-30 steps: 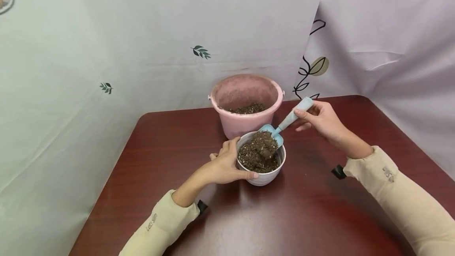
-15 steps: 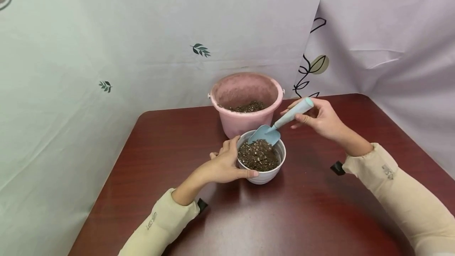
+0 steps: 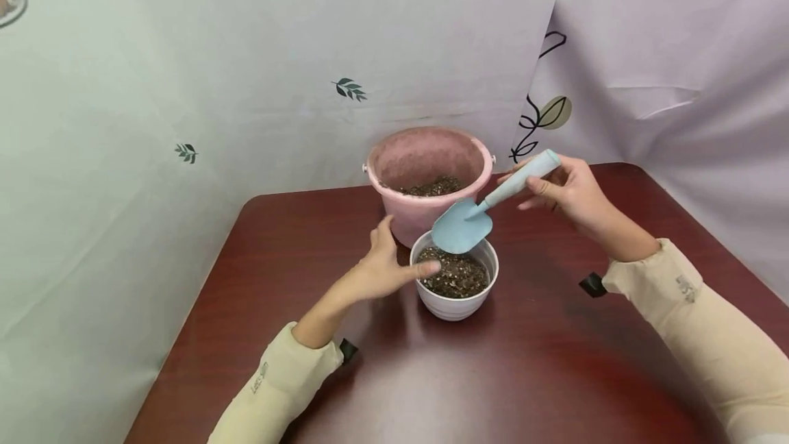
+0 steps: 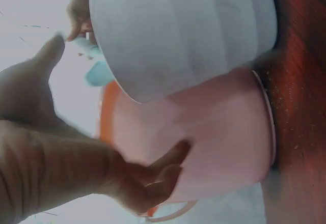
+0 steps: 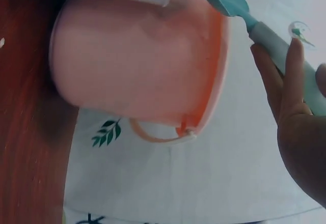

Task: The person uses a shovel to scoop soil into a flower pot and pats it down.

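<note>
A light-blue garden trowel (image 3: 461, 227) hangs over the white flowerpot (image 3: 453, 308), its blade bare of any visible heap. My right hand (image 3: 578, 199) holds the trowel by its pale handle, thumb on the near side. Dark, speckled soil (image 3: 457, 278) partly fills the pot. Beside the pot's left side is my left hand (image 3: 377, 271), fingers spread and the thumb reaching over the rim. The left wrist view shows that hand (image 4: 102, 158) apart from the pot wall (image 4: 188, 30), holding nothing.
Right behind the pot stands a pink bucket (image 3: 413, 218) with some soil (image 3: 434, 187) at its bottom. Both stand on a dark red tabletop (image 3: 296, 238). A pale curtain (image 3: 277, 53) with leaf prints closes off the back and sides.
The trowel's soil has dropped into the pot, and the trowel has risen with my right hand. My left hand has let go of the pot and moved slightly up and left.
</note>
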Available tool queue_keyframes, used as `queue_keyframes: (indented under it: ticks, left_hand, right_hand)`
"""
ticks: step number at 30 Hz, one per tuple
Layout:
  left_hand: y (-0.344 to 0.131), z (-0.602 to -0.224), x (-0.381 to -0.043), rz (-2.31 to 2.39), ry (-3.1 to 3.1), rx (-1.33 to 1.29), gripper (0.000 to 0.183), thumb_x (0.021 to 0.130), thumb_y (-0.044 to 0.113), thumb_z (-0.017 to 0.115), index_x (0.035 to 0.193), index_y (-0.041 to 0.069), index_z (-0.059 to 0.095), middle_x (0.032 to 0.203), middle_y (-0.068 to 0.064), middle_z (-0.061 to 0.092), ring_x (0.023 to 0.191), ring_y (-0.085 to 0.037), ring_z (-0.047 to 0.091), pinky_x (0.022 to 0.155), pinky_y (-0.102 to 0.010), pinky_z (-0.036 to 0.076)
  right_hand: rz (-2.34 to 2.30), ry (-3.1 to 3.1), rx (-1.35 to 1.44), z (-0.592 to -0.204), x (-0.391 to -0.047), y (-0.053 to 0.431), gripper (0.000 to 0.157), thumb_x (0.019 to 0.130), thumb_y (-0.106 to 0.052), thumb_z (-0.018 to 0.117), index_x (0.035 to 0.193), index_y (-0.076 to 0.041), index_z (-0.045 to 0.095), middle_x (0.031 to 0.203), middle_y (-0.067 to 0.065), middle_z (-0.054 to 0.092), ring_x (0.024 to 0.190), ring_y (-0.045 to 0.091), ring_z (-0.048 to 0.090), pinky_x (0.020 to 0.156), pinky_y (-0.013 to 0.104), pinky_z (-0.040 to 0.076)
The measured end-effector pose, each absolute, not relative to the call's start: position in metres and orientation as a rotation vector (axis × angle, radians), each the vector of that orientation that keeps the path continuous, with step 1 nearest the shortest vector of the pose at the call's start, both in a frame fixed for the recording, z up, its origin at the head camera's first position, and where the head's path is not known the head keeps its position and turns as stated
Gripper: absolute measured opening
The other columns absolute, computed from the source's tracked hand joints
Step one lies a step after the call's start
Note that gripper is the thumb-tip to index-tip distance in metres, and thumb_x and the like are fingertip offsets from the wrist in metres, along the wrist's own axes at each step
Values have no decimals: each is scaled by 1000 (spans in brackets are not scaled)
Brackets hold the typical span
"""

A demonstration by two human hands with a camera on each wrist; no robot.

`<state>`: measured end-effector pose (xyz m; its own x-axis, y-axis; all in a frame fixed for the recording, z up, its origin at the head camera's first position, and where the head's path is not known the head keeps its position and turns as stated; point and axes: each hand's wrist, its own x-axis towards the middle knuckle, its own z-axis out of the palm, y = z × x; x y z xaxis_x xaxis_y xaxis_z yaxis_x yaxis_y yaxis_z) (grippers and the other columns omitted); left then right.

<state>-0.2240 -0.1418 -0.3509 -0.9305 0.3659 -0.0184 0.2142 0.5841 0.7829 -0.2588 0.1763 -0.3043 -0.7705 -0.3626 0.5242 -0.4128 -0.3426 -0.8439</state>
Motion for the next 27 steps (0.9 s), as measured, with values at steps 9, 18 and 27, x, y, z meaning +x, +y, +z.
queue_keyframes:
  ticks: [9, 18, 27]
  left_hand:
    - [-124, -353, -264, 2009, 2687, 254, 125, 81, 39, 81, 154, 4, -13, 159, -26, 1, 144, -38, 23, 115, -44, 27]
    - [-114, -368, -281, 2121, 2711, 369, 122, 78, 30, 85, 155, 1, -4, 161, -20, 6, 149, -23, 13, 119, -39, 15]
    - [-121, -377, -287, 2217, 2693, 495, 116, 77, 21, 86, 153, 1, 2, 159, -20, 15, 147, -24, 22, 118, -39, 21]
  right_hand:
    - [2677, -1382, 702, -275, -276, 171, 13, 96, 3, 58, 105, 12, 56, 95, 26, 71, 77, 34, 73, 64, 33, 58]
    - [2689, -1464, 295, -272, -308, 153, 19, 92, 0, 67, 103, 6, 53, 90, 17, 66, 76, 27, 74, 74, 33, 58]
    - [2196, -2114, 213, -273, -354, 96, 7, 93, 4, 64, 97, 5, 58, 88, 10, 66, 80, 17, 70, 82, 29, 56]
